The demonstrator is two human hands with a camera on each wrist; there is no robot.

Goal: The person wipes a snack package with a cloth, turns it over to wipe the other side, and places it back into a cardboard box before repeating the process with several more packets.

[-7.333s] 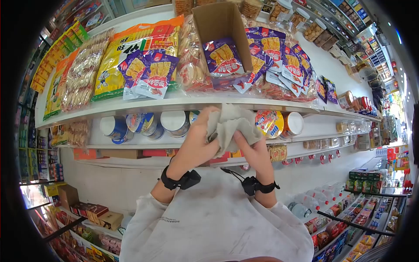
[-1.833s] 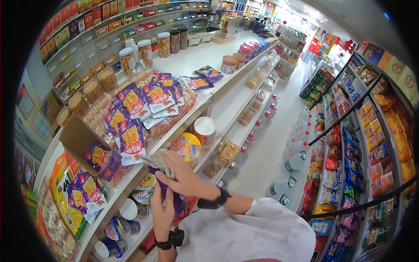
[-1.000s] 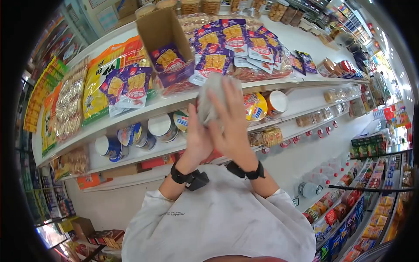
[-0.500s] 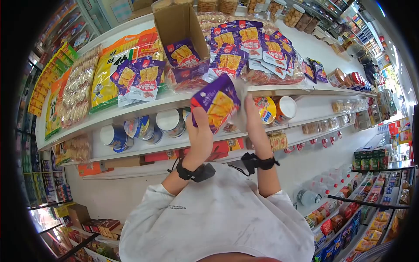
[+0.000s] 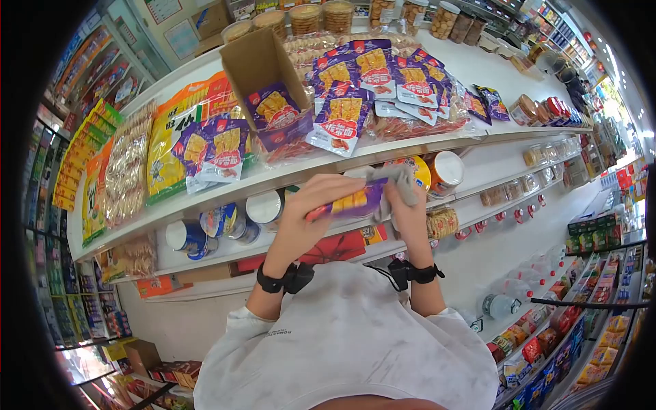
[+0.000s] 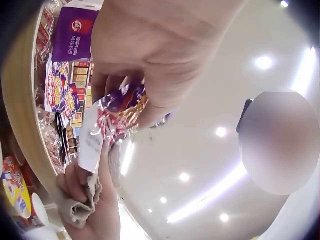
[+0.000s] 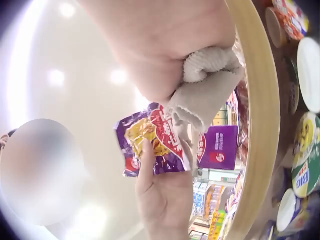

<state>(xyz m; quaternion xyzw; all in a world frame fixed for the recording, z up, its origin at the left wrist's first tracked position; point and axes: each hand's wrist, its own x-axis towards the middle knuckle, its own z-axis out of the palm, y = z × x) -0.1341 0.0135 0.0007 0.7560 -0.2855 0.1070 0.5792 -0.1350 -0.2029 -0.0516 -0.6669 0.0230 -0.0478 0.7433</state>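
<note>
In the head view my left hand (image 5: 305,213) holds a purple snack packet (image 5: 357,200) in front of the shelf edge, thumb and fingers on either side of it. My right hand (image 5: 408,217) grips a grey cloth (image 5: 404,183) at the packet's right end. The right wrist view shows the packet (image 7: 150,140) with the left thumb on its printed face and the cloth (image 7: 202,95) bunched under the right hand. The left wrist view has the packet (image 6: 117,120) pinched from above, beside the cloth (image 6: 80,207).
On the top shelf (image 5: 287,174) stand an open cardboard box (image 5: 263,61) with purple packets, a pile of like packets (image 5: 342,116), a yellow bag (image 5: 167,160) and clear jars. Tubs (image 5: 447,171) line the shelf below. Bottles (image 5: 502,304) stand at the right.
The packet has tipped from upright to nearly flat and dropped lower, away from the shelf top. The left hand has turned over it, and the cloth now shows at its right end.
</note>
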